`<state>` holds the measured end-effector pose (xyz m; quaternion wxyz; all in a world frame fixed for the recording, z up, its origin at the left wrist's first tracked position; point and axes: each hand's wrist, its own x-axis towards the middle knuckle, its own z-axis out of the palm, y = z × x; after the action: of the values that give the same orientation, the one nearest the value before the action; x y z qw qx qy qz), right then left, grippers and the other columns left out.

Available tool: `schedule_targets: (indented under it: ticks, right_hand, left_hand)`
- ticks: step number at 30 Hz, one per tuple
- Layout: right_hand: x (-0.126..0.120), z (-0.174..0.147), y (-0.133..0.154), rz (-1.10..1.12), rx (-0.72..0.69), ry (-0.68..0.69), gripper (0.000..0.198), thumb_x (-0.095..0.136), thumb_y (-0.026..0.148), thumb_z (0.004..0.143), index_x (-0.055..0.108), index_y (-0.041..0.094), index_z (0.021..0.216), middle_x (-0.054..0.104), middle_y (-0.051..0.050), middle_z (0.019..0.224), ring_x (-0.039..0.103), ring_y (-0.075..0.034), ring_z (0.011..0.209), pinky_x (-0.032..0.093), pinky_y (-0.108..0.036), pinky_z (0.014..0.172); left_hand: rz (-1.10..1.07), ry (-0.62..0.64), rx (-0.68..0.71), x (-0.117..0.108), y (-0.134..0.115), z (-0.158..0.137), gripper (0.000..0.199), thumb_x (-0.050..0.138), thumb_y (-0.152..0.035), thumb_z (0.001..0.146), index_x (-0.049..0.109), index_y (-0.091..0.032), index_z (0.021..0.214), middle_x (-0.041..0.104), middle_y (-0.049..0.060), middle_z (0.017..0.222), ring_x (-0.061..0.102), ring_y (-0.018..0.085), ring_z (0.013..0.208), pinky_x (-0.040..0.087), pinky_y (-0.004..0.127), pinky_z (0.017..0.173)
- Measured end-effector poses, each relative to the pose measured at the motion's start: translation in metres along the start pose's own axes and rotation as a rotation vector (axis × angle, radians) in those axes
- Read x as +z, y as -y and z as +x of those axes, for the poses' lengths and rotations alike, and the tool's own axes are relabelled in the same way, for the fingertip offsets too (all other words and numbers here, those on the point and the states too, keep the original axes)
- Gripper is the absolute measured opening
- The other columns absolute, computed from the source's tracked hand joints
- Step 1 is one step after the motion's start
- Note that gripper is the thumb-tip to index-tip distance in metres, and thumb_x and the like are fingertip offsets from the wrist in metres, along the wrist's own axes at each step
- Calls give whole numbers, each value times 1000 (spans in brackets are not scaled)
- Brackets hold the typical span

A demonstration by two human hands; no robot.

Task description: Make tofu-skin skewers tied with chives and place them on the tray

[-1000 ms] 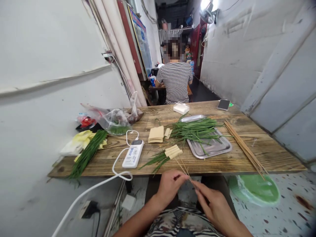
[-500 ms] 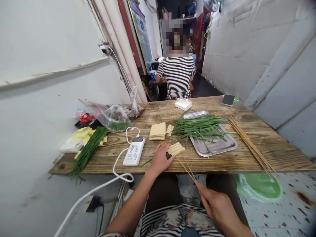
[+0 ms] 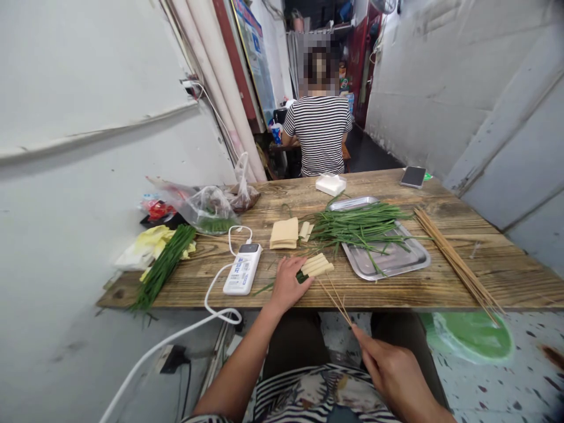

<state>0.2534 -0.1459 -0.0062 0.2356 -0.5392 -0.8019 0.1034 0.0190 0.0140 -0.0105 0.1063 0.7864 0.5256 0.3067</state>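
My left hand [image 3: 289, 283] rests on the table at the left end of several pale tofu-sheet rolls [image 3: 318, 265] lying side by side. Its thumb and fingers brace the row, and dark green leaf ends show at the thumb. Two bamboo skewers [image 3: 338, 302] are pinched in my right hand [image 3: 392, 361], past the table's front edge. They spread apart towards the rolls, their tips at or in the right end; how deep I cannot tell. Behind the rolls lie a stack of square tofu sheets [image 3: 284, 233] and small cut strips [image 3: 305, 231].
Green chives [image 3: 361, 226] lie across a metal tray [image 3: 388, 267], with loose skewers [image 3: 456, 264] to its right. At left are a power bank [image 3: 242, 270] with a white cable, another chive bunch [image 3: 165, 267] and plastic bags [image 3: 211, 211]. A person [image 3: 318, 135] sits beyond the table.
The view has shifted slightly, so the table's things appear a little further right. Both hands keep nearly the same pose around the rolls and skewers.
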Motion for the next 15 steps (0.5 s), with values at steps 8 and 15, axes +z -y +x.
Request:
schedule_targets:
  ticks: [8,15]
  right_hand:
    - [-1,3,1,-41,-39,21,45,33,13,88,60,15,124,72,-5,71,66,-13,56,49,-18,53]
    - [1,4,1,-33,-37,24,45,33,12,88,60,16,125,73,-6,77,68,-14,61,51,-19,56]
  left_hand:
    - [-60,-27,6,2,2,0,41,72,-26,71,65,-21,111,66,7,113,59,23,108,34,51,108]
    - [-72,-32,4,1,0,0,39,73,-25,71,66,-19,109,67,8,111,60,24,106,38,50,105]
